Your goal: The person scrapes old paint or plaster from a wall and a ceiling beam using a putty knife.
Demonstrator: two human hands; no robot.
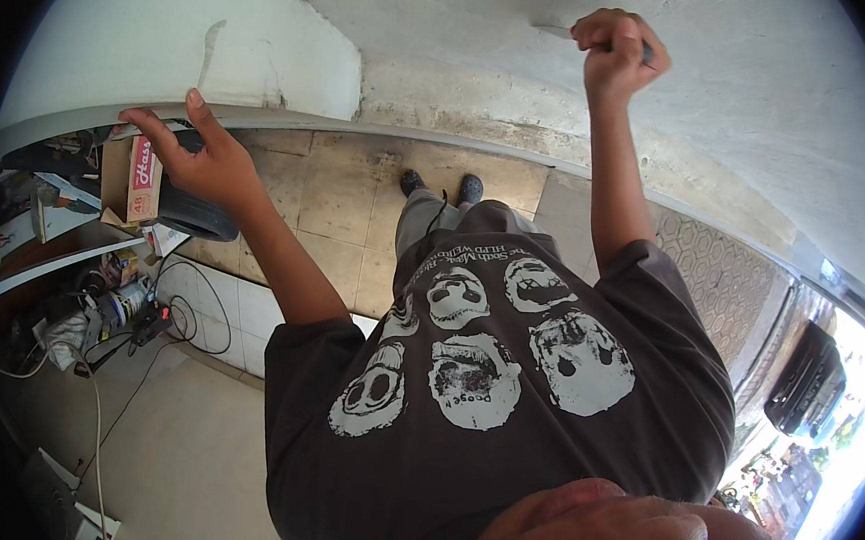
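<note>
My right hand (624, 51) is raised at the upper right, its fingers wrapped round the dark handle of a thin-bladed scraper (553, 31). The pale blade points left, against or very close to the painted wall (739, 58); I cannot tell whether it touches. Most of the handle is hidden in my fist. At the upper left my left hand (207, 165) is open and holds nothing, thumb and forefinger stretched apart. It is nearest the lower edge of a white wall section (267, 61), which bears a narrow greyish streak (210, 47).
Beside my left hand are an open cardboard box (133, 186) and a black tyre (196, 214). Cluttered shelves (41, 267) with tools and cables line the left side. My shoes (469, 188) stand on the tiled floor (332, 202). A patterned mat or paving (717, 250) lies to the right.
</note>
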